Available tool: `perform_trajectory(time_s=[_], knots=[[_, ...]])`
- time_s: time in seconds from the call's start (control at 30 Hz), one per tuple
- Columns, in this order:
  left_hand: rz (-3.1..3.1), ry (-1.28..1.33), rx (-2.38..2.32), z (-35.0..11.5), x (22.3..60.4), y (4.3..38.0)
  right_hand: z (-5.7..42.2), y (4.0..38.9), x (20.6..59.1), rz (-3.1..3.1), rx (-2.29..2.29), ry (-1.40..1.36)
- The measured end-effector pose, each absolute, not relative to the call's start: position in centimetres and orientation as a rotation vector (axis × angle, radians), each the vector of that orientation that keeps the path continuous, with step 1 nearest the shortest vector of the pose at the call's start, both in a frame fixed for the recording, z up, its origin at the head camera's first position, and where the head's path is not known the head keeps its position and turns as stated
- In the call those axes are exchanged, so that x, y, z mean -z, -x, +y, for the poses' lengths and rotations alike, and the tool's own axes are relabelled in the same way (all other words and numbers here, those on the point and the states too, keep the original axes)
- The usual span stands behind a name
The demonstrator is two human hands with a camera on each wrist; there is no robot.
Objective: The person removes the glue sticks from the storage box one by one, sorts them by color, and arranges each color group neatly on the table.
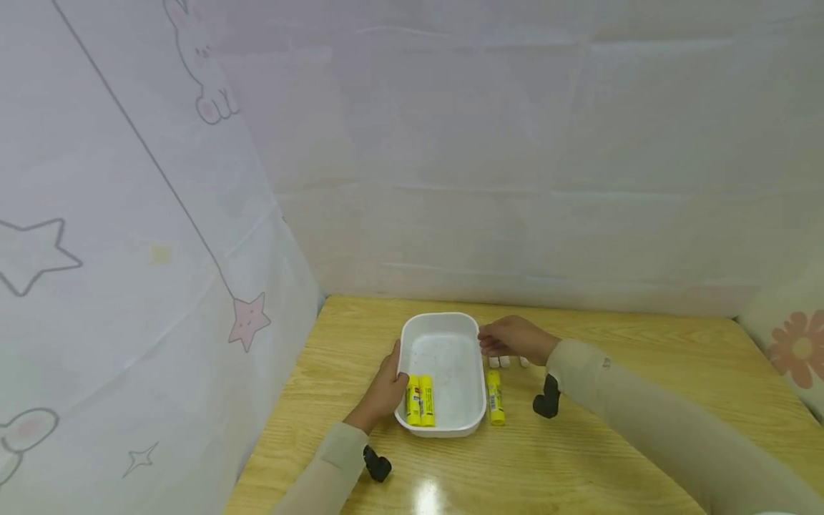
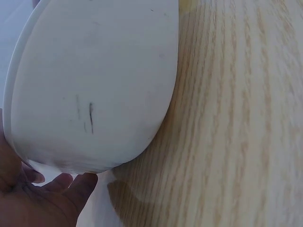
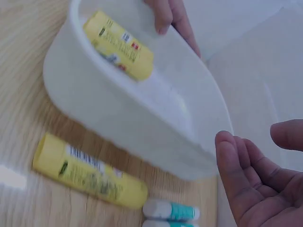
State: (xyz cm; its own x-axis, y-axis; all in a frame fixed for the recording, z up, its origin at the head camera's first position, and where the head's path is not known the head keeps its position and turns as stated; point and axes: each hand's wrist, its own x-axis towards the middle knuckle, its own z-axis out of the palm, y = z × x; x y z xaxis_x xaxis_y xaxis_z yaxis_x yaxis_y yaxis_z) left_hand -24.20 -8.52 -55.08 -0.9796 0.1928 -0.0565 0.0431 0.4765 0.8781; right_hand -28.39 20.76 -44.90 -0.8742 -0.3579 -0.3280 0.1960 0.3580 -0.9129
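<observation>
A white plastic box point(image 1: 453, 372) with rounded corners stands on the table. My left hand point(image 1: 384, 390) grips its left side, thumb over the rim and fingers outside. Inside, at the near left, two yellow glue sticks point(image 1: 427, 400) lie side by side. My right hand point(image 1: 517, 337) is at the box's far right corner, thumb apart from the fingers in the right wrist view; whether the fingertips touch the rim I cannot tell. Another yellow glue stick point(image 3: 90, 171) lies outside, along the box's right side. Small white glue sticks with teal labels point(image 3: 171, 210) lie beyond it, partly hidden by my right hand.
The wooden table point(image 1: 599, 458) reaches back to a pale cloth wall point(image 1: 515, 236). A printed cloth point(image 1: 161, 322) hangs along the left side, and another with a flower print point(image 1: 798, 347) stands at the right.
</observation>
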Motion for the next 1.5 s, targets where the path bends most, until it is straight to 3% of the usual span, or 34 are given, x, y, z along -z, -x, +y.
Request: perform_trajectory(time_s=[0.47, 1.5], knots=[[2.563, -0.234, -1.565, -8.8, 55.4, 24.1, 13.3, 25.6, 46.5, 2.087, 1.392, 0.159], [2.561, -0.279, -1.608, -8.7, 55.4, 23.9, 9.5, 25.2, 51.2, 2.328, 1.099, -0.002]])
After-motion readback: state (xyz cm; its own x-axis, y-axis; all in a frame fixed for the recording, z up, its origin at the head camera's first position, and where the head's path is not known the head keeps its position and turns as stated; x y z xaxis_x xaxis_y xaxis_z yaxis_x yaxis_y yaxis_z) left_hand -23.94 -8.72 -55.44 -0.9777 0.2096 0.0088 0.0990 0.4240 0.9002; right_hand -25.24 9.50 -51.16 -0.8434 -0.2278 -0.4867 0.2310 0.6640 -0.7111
